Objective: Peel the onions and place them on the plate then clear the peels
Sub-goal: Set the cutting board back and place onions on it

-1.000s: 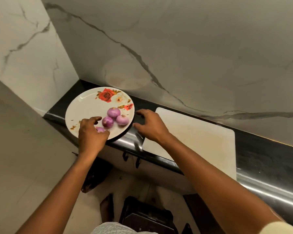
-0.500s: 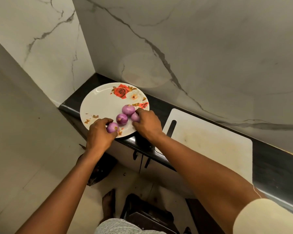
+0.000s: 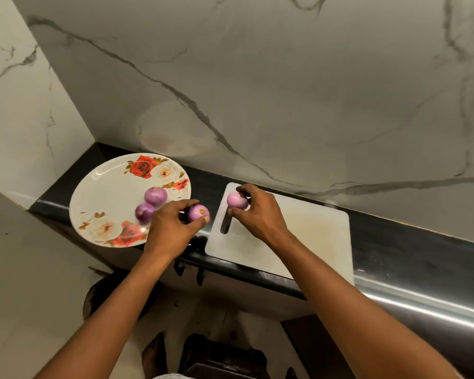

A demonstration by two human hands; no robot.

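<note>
A white plate with red rose prints lies on the black counter at the left. Two purple onions rest on it: one toward the back, another nearer me. My left hand holds a third purple onion between thumb and fingers, just right of the plate's rim. My right hand grips a paler pink onion above the left end of the white cutting board.
The black counter runs right with a shiny steel front edge. Marble walls close in the back and the left. Below the counter are cabinet handles, a dark bin and my foot on the floor.
Both hands have each lifted an onion off the plate and moved right, the right one to over the cutting board. Two onions stay on the plate.
</note>
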